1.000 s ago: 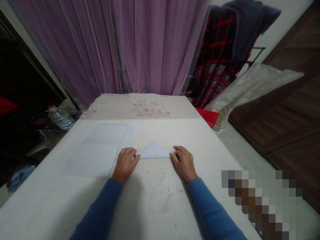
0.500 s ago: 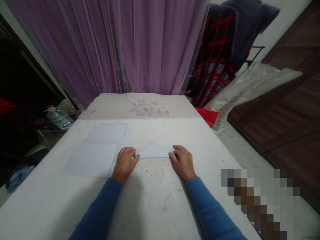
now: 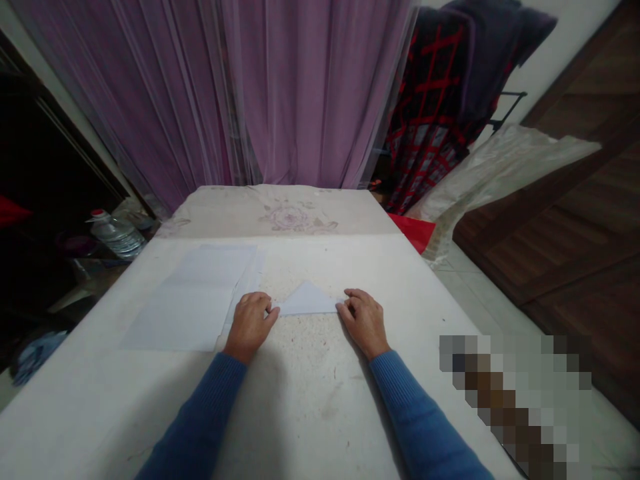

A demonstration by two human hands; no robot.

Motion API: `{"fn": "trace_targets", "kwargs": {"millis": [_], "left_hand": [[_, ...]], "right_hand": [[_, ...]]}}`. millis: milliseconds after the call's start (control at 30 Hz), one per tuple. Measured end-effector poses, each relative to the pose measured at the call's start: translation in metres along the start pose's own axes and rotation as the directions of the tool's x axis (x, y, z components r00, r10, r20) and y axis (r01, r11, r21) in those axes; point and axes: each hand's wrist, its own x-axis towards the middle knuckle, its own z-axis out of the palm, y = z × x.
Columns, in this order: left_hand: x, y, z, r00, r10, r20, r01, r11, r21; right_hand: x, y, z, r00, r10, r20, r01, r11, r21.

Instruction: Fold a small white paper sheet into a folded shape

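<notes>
A small folded sheet of white paper lies on the table between my hands, with a peaked top and a straight near edge. My left hand pinches its left end between thumb and curled fingers. At the right end, my right hand grips the paper the same way, thumb at the near corner. The paper's two ends are partly hidden by my fingers. Left of my left hand, several flat white sheets overlap in a loose stack.
The white table has a flower-printed cloth strip at its far end. Purple curtains hang behind it. A plastic bottle stands off the left edge; a red item and plastic sheeting are at the right.
Both hands and the folded paper stay almost in place. The whole view has shifted very slightly; nothing was taken up or let go.
</notes>
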Motion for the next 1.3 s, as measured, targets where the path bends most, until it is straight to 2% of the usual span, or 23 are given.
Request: {"fn": "trace_targets", "kwargs": {"millis": [567,1067,1300], "left_hand": [[0.0038,0.0107,-0.0088,0.997,-0.039,0.072,0.033,0.997,0.074],[0.0022,0.0097,-0.0085,0.999,-0.028,0.041,0.025,0.998,0.065],[0.0000,0.0081,-0.0092,0.998,-0.049,0.026,0.047,0.997,0.056]], "right_hand": [[-0.0001,0.0017,0.0027,1.000,-0.006,-0.022,0.006,1.000,0.015],[0.0005,-0.0013,0.0010,0.999,0.036,0.008,-0.036,0.999,0.022],[-0.0003,0.0027,0.0016,0.999,0.036,-0.017,-0.036,0.999,0.026]]}}
